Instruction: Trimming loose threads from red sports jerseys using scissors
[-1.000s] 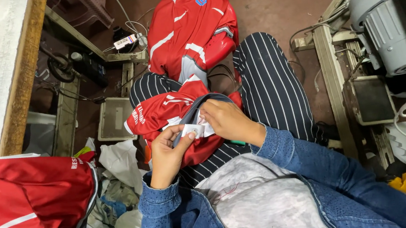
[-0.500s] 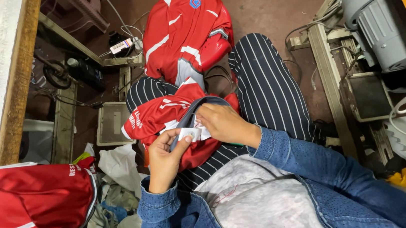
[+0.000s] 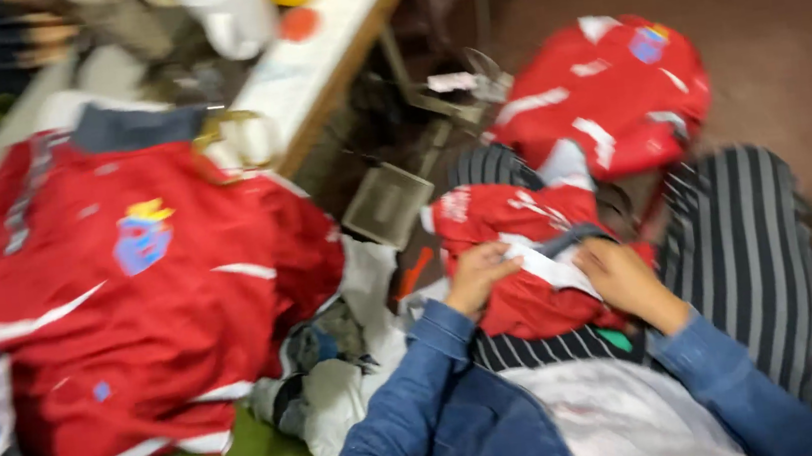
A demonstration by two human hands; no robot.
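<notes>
Gripping red jersey (image 3: pixel 524 296) on lap: left hand (image 3: pixel 479 273) and right hand (image 3: pixel 620 276) both pinch its white collar strip (image 3: pixel 553 265). Keep strip taut, flat; frame blurred.

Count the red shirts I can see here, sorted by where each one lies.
Red shirt on the lap, under the left hand and right hand: 1
Red shirt on the floor: 1
Red shirt spread on the pile at left: 1
Total: 3
</notes>
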